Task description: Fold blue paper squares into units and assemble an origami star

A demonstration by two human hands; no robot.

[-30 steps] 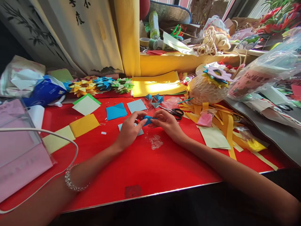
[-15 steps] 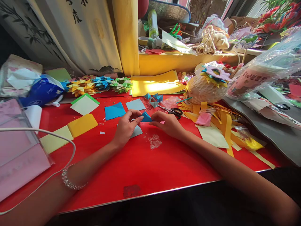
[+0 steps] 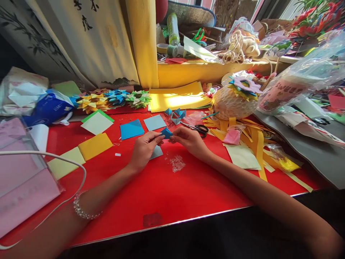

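Note:
Between my two hands, just above the red table (image 3: 172,201), is a small folded piece of blue paper (image 3: 166,133). My left hand (image 3: 144,149) pinches its left end between thumb and fingers. At the right end my right hand (image 3: 190,142) pinches it too. A light blue paper sheet (image 3: 156,153) lies partly hidden under my left hand. Beyond the hands are a blue paper stack (image 3: 132,129), another light blue sheet (image 3: 154,123) and several folded blue paper pieces (image 3: 176,116). Black-handled scissors (image 3: 201,130) lie just past my right hand.
Yellow (image 3: 95,146) and green paper squares (image 3: 97,121) lie at left, near a white cable (image 3: 84,172). Folded paper stars (image 3: 93,101) line the back. A netted round object (image 3: 234,102), yellow paper strips (image 3: 260,154) and a wrapped cup (image 3: 285,91) crowd the right. Clear scraps (image 3: 177,163) lie in front.
Both hands keep hold of the blue paper. The right fingers have closed in nearer the left ones, and the paper is tilted slightly differently. The view has shifted a little.

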